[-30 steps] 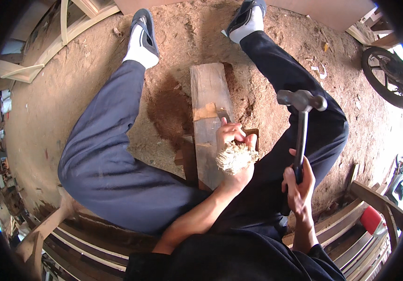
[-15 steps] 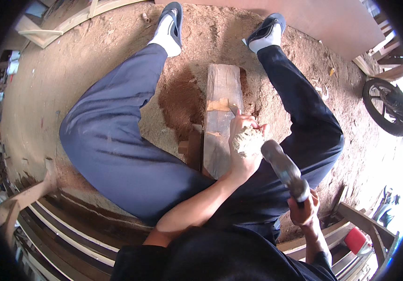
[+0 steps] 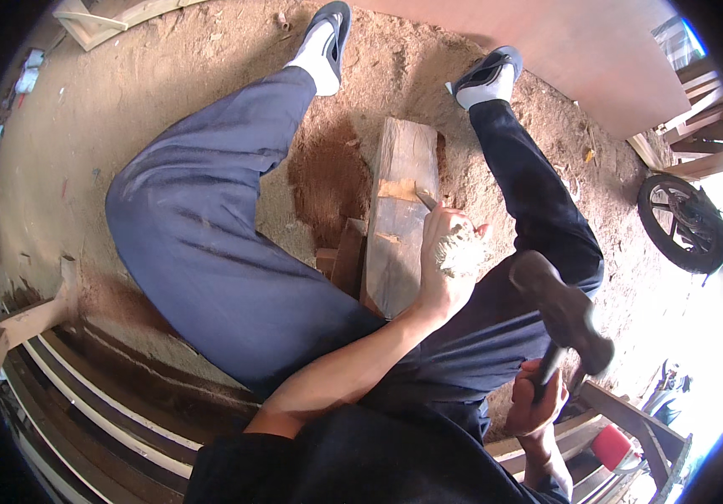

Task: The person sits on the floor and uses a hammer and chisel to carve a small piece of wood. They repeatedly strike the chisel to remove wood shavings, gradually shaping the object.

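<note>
Between my legs lies a long, weathered wooden block [image 3: 406,151] with a fresh pale cut across its top. My left hand [image 3: 441,281] is closed around a chisel [image 3: 460,250], whose frayed, mushroomed handle end sticks up out of the fist. The chisel's blade is tilted, its tip at the edge of the pale cut. In my right hand [image 3: 536,399] the fingers wrap the handle of a hammer [image 3: 565,317]. The metal hammer head hangs in the air to the right of the chisel, apart from it.
Reddish sawdust [image 3: 328,176] and small wood pieces [image 3: 347,265] lie left of the block on the dirt floor. A large flat board [image 3: 571,63] stretches across the far right. A wheel [image 3: 682,223] stands at right. Timber slats [image 3: 118,395] run behind me at left.
The hammer has drawn back to the right, away from the chisel's end, and its head has turned. My left hand keeps its hold near the same spot on the block. The whole view has shifted slightly.
</note>
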